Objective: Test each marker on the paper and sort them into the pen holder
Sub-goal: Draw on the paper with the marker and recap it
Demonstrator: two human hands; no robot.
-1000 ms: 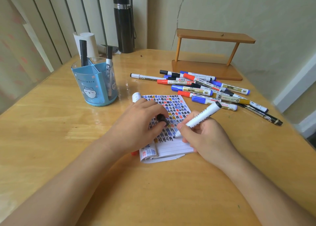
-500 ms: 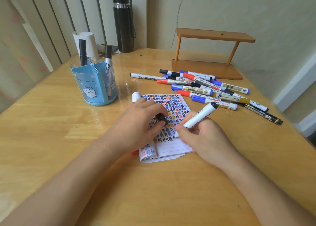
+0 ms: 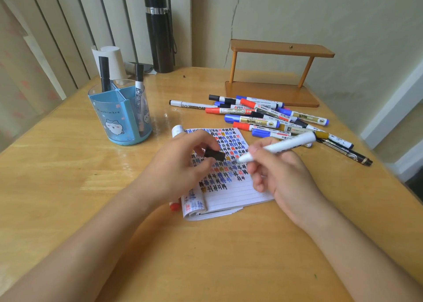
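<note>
Left hand (image 3: 180,169): is pinching the black cap (image 3: 214,154) over the paper (image 3: 231,194).
Right hand (image 3: 282,176): is gripping the white marker (image 3: 281,145), tip just beside the cap.
Recapping: likely looming; aiming straight and pushing fully home is key.
Pen holder (image 3: 107,118): is waiting far left.

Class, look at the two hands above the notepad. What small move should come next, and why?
Probably slide the black cap, pinched in the left hand, onto the tip of the white marker gripped by the right hand. The tip is bare and points at the cap, a short gap apart, over paper bearing many test marks.
</note>
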